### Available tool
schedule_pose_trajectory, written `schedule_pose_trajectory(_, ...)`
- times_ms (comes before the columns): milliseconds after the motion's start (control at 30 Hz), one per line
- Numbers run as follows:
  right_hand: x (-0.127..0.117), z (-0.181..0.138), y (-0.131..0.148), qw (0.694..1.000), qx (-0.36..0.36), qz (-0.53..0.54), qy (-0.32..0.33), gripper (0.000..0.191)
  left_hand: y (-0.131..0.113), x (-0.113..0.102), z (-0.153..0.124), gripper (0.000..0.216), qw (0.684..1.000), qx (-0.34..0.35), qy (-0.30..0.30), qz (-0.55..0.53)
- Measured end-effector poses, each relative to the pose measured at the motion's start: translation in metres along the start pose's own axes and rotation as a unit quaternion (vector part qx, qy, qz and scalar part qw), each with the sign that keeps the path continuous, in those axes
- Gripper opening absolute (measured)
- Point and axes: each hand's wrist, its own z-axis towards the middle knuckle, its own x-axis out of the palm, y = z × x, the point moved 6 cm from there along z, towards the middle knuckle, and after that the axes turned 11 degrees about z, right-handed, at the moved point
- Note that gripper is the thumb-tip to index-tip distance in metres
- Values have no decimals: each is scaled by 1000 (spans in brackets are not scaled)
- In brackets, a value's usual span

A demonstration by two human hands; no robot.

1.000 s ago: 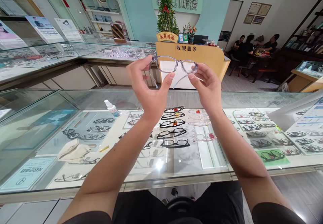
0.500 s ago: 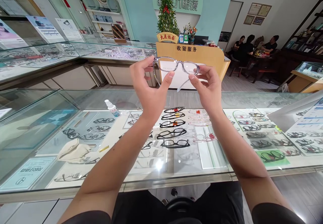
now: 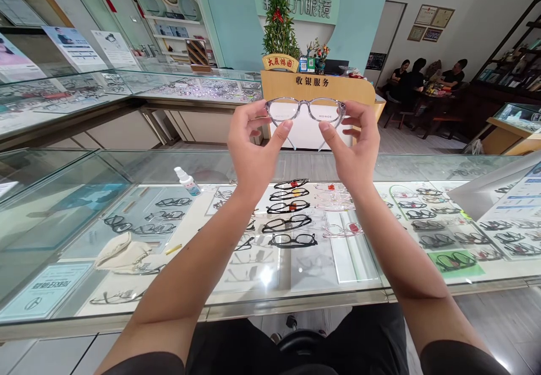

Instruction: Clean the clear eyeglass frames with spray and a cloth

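A pair of clear-framed eyeglasses [image 3: 303,104] is held up above the glass counter, its front level and small print on the lenses. My left hand [image 3: 256,144] grips its left end, thumb below the rim and fingers behind. At the other end my right hand [image 3: 354,141] pinches the frame the same way. Both temples point down behind the lenses. Below, a column of black eyeglasses [image 3: 292,224] lies on the counter, with pink-framed eyeglasses [image 3: 341,230] to their right.
The glass display counter [image 3: 236,310] spans the front. A white spray bottle [image 3: 187,181] and a cream cloth pouch [image 3: 122,254] stand at left. More frames [image 3: 454,261] lie at right. Beyond is a wooden cashier desk [image 3: 359,90]; several people [image 3: 416,76] sit at a table back right.
Both hands have shifted slightly right with the eyeglasses. The frame has turned from slanted to level and faces more squarely, its temples now closer together.
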Motion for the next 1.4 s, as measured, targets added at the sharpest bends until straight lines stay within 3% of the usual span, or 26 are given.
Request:
schedule_pose_trajectory(167, 0, 0, 1, 1000, 1, 3, -2, 44, 1, 0, 0, 46, 1000, -4, -2, 16)
schedule_pose_trajectory(467, 4, -1, -3, 995, 83, 44, 17, 47, -4, -4, 0, 50, 998, 23, -25, 45)
schedule_pose_trajectory(633, 7, -3, -8, 996, 80, 40, 21, 43, -12, -10, -2, 54, 996, 38, -58, 63)
schedule_pose_trajectory(867, 8, -4, -10, 995, 81, 50, 25, 44, -8, -10, 0, 63, 996, 19, -45, 70)
schedule_pose_trajectory(1400, 2, -2, 4, 1000, 27, -7, 3, 45, -1, -2, 1, 57, 998, 18, -3, 57)
